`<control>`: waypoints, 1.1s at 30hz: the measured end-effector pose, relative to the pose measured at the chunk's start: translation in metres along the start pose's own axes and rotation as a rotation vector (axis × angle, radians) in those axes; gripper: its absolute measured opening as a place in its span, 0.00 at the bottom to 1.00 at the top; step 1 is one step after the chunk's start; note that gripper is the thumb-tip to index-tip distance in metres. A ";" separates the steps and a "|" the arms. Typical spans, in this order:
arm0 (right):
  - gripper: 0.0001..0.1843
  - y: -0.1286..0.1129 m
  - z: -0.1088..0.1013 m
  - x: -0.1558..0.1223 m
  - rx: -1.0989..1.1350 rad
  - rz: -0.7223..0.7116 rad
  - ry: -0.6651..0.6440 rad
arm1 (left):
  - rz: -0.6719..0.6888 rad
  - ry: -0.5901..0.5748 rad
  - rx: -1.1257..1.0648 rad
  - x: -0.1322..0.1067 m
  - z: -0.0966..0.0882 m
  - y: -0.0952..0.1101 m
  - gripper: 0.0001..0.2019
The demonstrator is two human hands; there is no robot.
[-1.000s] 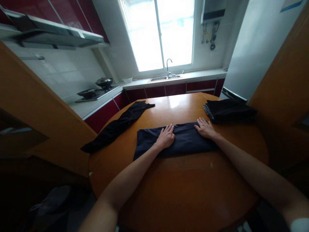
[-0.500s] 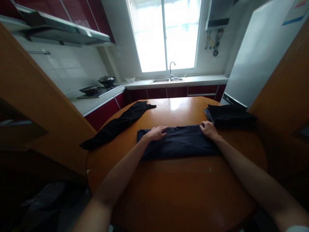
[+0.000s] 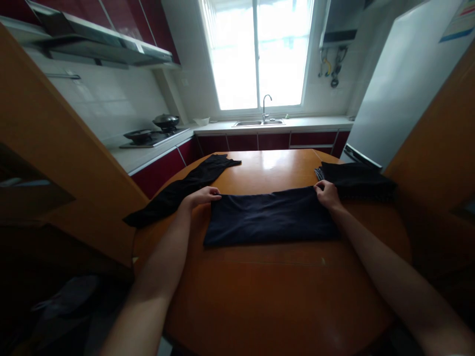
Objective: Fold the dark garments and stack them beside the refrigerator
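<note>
Navy cloth (image 3: 269,217) lies flat as a long folded strip in the middle of the round wooden table (image 3: 282,291). Its far corners are pinched, one by the left hand (image 3: 202,197), one by the right hand (image 3: 326,194). To my eye, both corners want keeping level and taut so the edges meet squarely. A folded pile (image 3: 356,180) sits just beside the right hand; a black garment (image 3: 181,190) trails off the left rim

Dim room, blown-out window (image 3: 258,54) backlight, table (image 3: 274,160) glare, warped edges
</note>
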State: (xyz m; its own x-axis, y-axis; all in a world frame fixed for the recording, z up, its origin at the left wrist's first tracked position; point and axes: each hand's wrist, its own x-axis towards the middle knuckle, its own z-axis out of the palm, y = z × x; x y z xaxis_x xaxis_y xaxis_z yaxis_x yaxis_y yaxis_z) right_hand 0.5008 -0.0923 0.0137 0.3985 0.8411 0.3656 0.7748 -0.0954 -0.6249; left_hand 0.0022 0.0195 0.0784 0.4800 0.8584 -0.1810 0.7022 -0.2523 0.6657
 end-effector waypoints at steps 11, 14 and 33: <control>0.17 -0.008 0.003 -0.015 -0.223 0.003 -0.076 | -0.080 0.186 0.271 0.009 0.012 0.014 0.25; 0.22 -0.036 0.014 -0.036 -0.266 -0.160 -0.053 | -0.020 0.279 0.343 0.011 0.044 0.041 0.26; 0.37 0.020 -0.008 -0.088 -0.375 -0.305 -0.445 | -0.001 0.181 0.561 -0.066 0.081 -0.027 0.36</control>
State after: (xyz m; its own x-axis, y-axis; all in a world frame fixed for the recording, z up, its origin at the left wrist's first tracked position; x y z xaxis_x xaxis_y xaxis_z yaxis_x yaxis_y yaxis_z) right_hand 0.4855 -0.1725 -0.0255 -0.0451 0.9919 0.1183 0.9714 0.0712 -0.2264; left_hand -0.0059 -0.0666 0.0140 0.4166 0.9088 -0.0217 0.8970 -0.4071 0.1721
